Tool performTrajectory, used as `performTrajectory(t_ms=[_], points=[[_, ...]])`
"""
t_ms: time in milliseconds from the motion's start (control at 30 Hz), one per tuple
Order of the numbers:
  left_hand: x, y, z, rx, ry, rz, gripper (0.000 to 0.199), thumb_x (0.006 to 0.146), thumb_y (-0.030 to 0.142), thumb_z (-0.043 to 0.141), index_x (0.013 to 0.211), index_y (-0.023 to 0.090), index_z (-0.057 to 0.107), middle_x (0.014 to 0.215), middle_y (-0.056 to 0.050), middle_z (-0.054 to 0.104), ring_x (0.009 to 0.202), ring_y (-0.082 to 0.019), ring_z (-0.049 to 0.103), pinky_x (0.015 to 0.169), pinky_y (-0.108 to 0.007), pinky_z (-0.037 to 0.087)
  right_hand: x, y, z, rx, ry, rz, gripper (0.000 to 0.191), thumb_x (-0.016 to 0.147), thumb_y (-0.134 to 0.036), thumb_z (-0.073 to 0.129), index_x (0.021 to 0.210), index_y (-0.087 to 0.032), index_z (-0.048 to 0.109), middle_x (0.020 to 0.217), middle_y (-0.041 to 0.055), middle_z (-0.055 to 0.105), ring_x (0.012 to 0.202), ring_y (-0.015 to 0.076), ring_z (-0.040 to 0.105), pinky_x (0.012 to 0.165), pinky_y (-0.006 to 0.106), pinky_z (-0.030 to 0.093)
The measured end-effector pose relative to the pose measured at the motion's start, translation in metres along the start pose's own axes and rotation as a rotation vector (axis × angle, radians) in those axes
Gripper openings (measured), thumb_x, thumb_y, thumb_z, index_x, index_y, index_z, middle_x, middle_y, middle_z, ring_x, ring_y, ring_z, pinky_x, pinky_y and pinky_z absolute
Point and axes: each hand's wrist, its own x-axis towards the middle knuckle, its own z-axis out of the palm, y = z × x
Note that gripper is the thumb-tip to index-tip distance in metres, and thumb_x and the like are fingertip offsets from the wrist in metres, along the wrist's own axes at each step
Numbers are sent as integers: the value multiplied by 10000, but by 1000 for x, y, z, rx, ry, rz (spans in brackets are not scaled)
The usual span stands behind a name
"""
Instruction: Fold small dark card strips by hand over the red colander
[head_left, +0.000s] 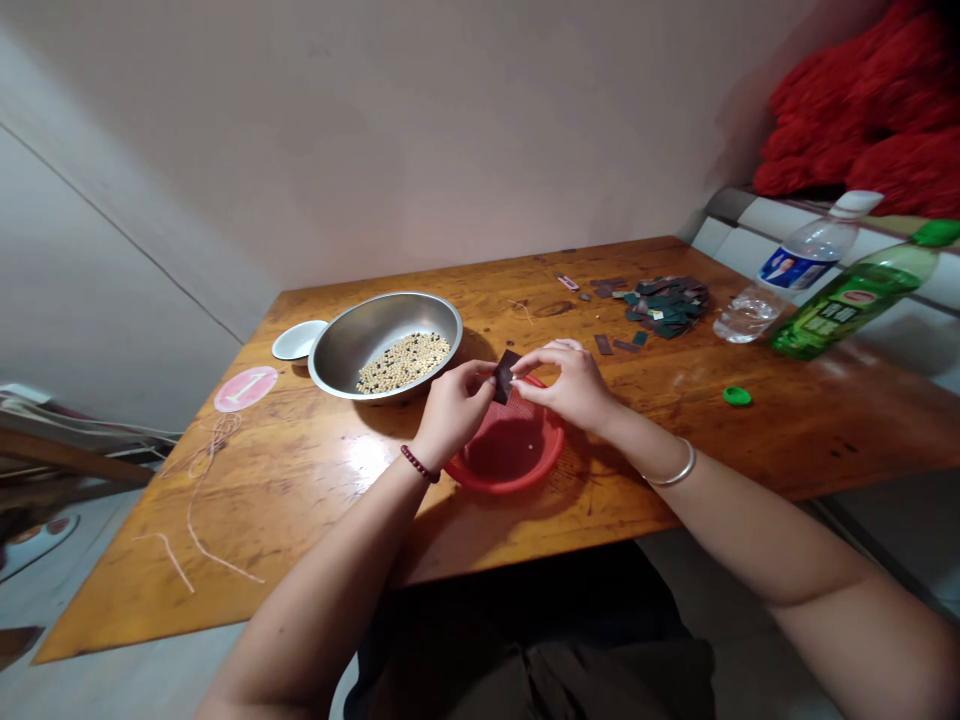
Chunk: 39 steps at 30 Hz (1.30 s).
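Note:
A thin dark brown rectangular piece (pixel 507 377) is pinched between the thumb and fingers of my left hand (pixel 463 400). My right hand (pixel 568 382) is closed in a pinch at the right side of this piece. Whatever sits between its fingertips is too small to name. Both hands are over a red plastic mesh basket (pixel 517 482), where one small pale bead-like grain (pixel 531 447) shows. To the left, a steel bowl (pixel 324 375) holds many pale and dark bead-like grains (pixel 405 362).
A pile of dark flat pieces (pixel 667 303) lies at the back right, near a box cutter (pixel 567 282). A clear bottle (pixel 787 270), a green bottle (pixel 862 295) and a green cap (pixel 736 396) stand right. Left are a white dish (pixel 296 341), a pink disc (pixel 245 389) and string (pixel 191 510).

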Motion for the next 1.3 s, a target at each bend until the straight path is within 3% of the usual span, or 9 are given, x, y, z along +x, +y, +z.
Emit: performTrajectory(t_ms=[300, 533, 767, 900, 1300], points=[[-1, 1, 0, -13, -17, -14, 298, 861, 276, 530, 1081, 166, 698, 960, -83, 732, 802, -157, 675, 643, -213, 517, -1, 2, 1, -39, 23, -51, 57, 764, -293, 750, 756, -247, 717, 779, -9, 713, 777, 181, 627, 877, 372, 388], [-2, 7, 0, -233, -142, -156, 355, 844, 320, 582, 1140, 144, 669, 962, -105, 725, 806, -168, 674, 562, -193, 532, -3, 5, 4, -208, 59, -149, 110, 818, -342, 698, 778, -247, 738, 839, 33, 624, 844, 200, 561, 819, 367, 376], [0, 9, 1, -397, -143, -269, 344, 820, 275, 609, 1121, 125, 680, 975, -113, 712, 755, -122, 632, 546, -162, 497, -3, 5, 2, -275, 9, -217, 108, 846, -293, 655, 840, -246, 752, 866, 40, 639, 870, 203, 538, 814, 367, 374], [0, 9, 1, -412, -134, -292, 344, 806, 281, 625, 1109, 132, 686, 960, -102, 715, 726, -112, 624, 552, -169, 495, -3, 5, 2, -277, 1, -204, 84, 826, -284, 673, 842, -261, 752, 879, 27, 663, 903, 212, 540, 856, 392, 357], [-1, 9, 1, -268, -133, -195, 338, 844, 282, 562, 1137, 154, 671, 947, -95, 726, 799, -152, 669, 555, -176, 526, -1, 4, 1, -161, 28, -53, 32, 780, -285, 721, 764, -269, 743, 837, 25, 645, 891, 216, 557, 837, 379, 402]])
